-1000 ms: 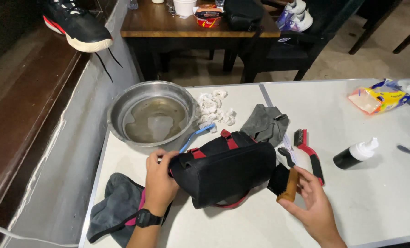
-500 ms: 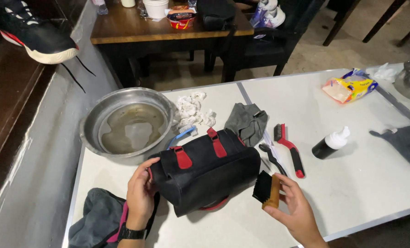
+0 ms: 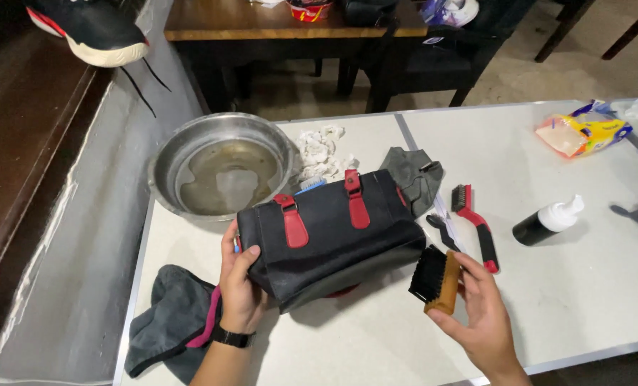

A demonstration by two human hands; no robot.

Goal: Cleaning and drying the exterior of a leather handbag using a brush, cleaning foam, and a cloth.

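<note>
We hold a black handbag (image 3: 333,239) with two red straps on the white table (image 3: 583,286), just in front of the metal basin (image 3: 222,166) of murky water. Left hand (image 3: 241,282) is clamped on the bag's left end, thumb on the front face, fingers behind. Right hand (image 3: 476,314) grips a wooden-backed brush (image 3: 437,280) with black bristles, bristles facing the bag's right end, just beside it and, as far as we can tell, not touching.

Judgement on technique: we keep the left grip firm so the soft body does not fold under pressure, and bring the bristles flat onto the panel rather than on an edge. Short, light strokes seem wise near the red straps and their hardware.

Nearby: a red-handled brush (image 3: 476,225) and a small dark brush (image 3: 444,232) right of the bag, a black bottle with white cap (image 3: 547,221) beyond, a grey cloth (image 3: 415,175) behind, another grey cloth (image 3: 169,322) under the left wrist.
</note>
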